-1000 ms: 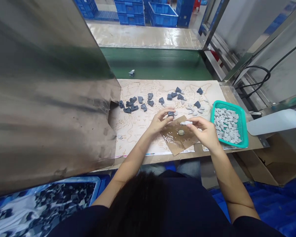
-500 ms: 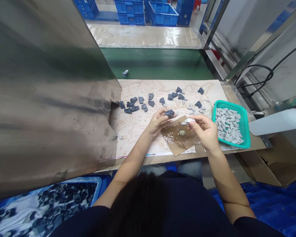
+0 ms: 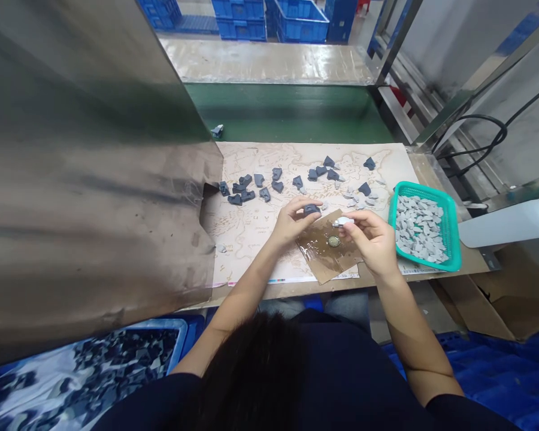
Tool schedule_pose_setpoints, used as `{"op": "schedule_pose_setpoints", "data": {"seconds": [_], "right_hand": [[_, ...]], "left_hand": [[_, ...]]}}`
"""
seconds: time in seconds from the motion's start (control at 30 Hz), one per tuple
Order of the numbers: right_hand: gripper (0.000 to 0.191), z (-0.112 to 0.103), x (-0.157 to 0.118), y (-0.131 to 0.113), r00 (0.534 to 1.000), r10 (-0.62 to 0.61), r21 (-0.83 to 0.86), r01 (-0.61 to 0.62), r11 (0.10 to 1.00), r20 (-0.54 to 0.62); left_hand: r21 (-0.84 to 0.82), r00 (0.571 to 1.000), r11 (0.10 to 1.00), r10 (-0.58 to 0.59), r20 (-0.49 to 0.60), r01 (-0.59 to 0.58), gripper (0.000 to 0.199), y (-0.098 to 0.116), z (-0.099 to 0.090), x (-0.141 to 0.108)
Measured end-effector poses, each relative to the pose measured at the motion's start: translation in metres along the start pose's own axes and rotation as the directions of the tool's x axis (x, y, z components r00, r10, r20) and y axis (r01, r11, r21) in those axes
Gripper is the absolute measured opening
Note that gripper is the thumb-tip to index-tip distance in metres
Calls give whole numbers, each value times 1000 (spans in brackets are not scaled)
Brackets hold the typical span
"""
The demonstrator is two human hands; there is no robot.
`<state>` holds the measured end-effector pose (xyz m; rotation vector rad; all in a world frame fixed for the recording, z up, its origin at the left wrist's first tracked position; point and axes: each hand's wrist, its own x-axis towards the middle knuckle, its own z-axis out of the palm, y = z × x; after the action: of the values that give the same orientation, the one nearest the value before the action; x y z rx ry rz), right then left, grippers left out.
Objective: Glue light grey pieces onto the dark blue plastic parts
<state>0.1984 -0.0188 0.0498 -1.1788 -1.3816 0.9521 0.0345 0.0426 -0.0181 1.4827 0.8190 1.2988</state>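
Note:
My left hand (image 3: 291, 221) is closed on a dark grey plastic part (image 3: 311, 209), thumb on the near side and fingers behind it. Between the thumb and fingertips of my right hand (image 3: 375, 239) is a small light grey plastic piece (image 3: 342, 221). Below it lies a brown sheet (image 3: 317, 254), wet and shiny, with a small round object (image 3: 333, 241) on top. Several dark grey parts (image 3: 248, 196) are scattered over the map-printed paper (image 3: 247, 239) beyond my hands. Loose light grey pieces (image 3: 350, 194) lie among those at the right.
A green basket (image 3: 453, 239) of light grey pieces stands right of my right hand, with a white bottle (image 3: 512, 222) beside it. A metal panel (image 3: 117, 179) closes off the left. Behind the paper runs a green belt (image 3: 287, 114). A blue crate (image 3: 179, 335) of dark parts sits lower left.
My left hand has turned the dark part so that it lies flatter in the fingers. The part on the green belt has moved left. The whole view has shifted slightly.

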Motion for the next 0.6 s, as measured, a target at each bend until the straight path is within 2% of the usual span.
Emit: {"op": "schedule_pose_setpoints", "data": {"seconds": [0.1, 0.17, 0.37, 0.6], "right_hand": [[39, -1, 0, 1, 1000, 2, 25, -2, 1000, -13], [41, -1, 0, 1, 1000, 14, 21, -13, 1000, -22], [41, 3, -1, 1, 1000, 16, 6, -16, 1000, -15], [41, 14, -8, 12, 993, 12, -119, -26, 993, -117]], "left_hand": [[210, 988, 966, 157, 1, -154, 29, 1, -2, 0], [283, 975, 935, 223, 9, -216, 26, 1, -2, 0], [286, 964, 925, 208, 168, -250, 22, 3, 4, -2], [356, 948, 878, 294, 124, -319, 24, -1, 11, -8]]}}
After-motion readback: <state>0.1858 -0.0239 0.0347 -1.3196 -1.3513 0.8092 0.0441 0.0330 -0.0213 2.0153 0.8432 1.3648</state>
